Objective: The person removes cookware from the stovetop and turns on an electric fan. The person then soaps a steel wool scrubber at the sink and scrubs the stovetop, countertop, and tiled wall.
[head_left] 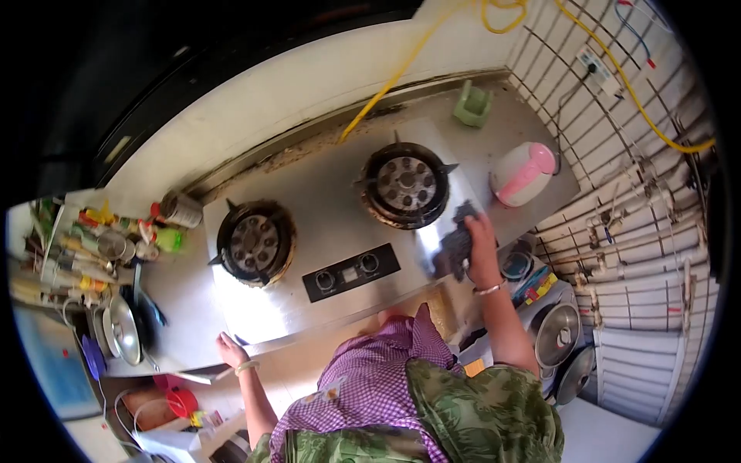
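A dark cloth (457, 245) lies on the steel stove top (328, 216), right of the right burner (407, 183). My right hand (482, 245) is closed on its right side and presses it against the steel. Near the front left edge of the stove is my left hand (230, 349), at the counter's rim, its fingers apart and nothing in them. The left burner (253, 242) stands above and to the right of that hand. Between the two burners, toward the front, sits the black knob panel (351, 272).
A pink and white kettle (523, 174) and a green holder (472, 104) stand at the right back. Bottles (167, 238) and a can (181, 209) crowd the left end, with a pan lid (124, 329) nearer. A yellow hose (394, 77) hangs behind the stove. Pot lids (556, 335) are at lower right.
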Demonstrator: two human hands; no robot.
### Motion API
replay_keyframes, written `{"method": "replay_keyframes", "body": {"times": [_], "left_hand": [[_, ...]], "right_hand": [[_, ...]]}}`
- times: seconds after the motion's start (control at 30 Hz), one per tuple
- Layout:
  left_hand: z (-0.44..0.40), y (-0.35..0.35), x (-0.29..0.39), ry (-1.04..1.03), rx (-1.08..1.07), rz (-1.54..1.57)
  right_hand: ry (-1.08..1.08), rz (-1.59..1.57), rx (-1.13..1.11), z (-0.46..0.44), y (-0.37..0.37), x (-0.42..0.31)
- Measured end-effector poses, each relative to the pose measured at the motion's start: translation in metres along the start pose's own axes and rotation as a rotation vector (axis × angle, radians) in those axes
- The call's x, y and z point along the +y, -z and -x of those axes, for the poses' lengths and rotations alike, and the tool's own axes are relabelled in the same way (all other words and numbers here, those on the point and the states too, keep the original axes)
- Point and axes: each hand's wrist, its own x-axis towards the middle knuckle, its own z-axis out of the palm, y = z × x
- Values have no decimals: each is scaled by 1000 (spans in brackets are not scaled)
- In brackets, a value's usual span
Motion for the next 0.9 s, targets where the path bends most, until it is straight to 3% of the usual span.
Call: {"method": "replay_keyframes", "body": {"times": [0.07, 0.13, 0.2, 0.27, 0.33, 0.37, 0.47, 0.5, 0.53, 0.6, 0.67, 0.73, 0.8, 0.9], "left_hand": [[14, 46, 52, -68, 94, 92], [26, 77, 87, 216, -303, 555], [55, 102, 144, 105, -598, 822], [78, 122, 183, 217, -822, 1180], [82, 118, 176, 477, -933, 1459], [76, 111, 165, 436, -821, 1362], [58, 135, 129, 545, -588, 1355], [43, 136, 104, 523, -514, 1209], [27, 130, 72, 498, -452, 1066], [-9, 108, 15, 458, -127, 873], [-53, 73, -67, 403, -37, 815], [-90, 45, -125, 291, -11, 578], [-101, 32, -140, 261, -30, 234], [-93, 23, -129, 205, -11, 164]], "right_hand": [[-76, -192, -211, 30, -60, -15], [-182, -360, -412, 64, -128, -41], [-359, -534, -636, 116, -203, -71], [-107, -380, -835, 158, -270, -46], [-175, -99, -1150, 196, -293, -75], [564, 179, -956, 210, -315, -25], [332, -21, -1073, 226, -303, -31], [-6, -145, -1215, 222, -294, -21], [-112, -103, -1219, 216, -282, -9], [-326, -22, -1193, 201, -250, 10], [-92, 155, -1048, 197, -213, 21], [-92, 187, -904, 192, -179, 15], [-303, 55, -748, 190, -140, -5], [82, 322, -476, 160, -63, 20]]}}
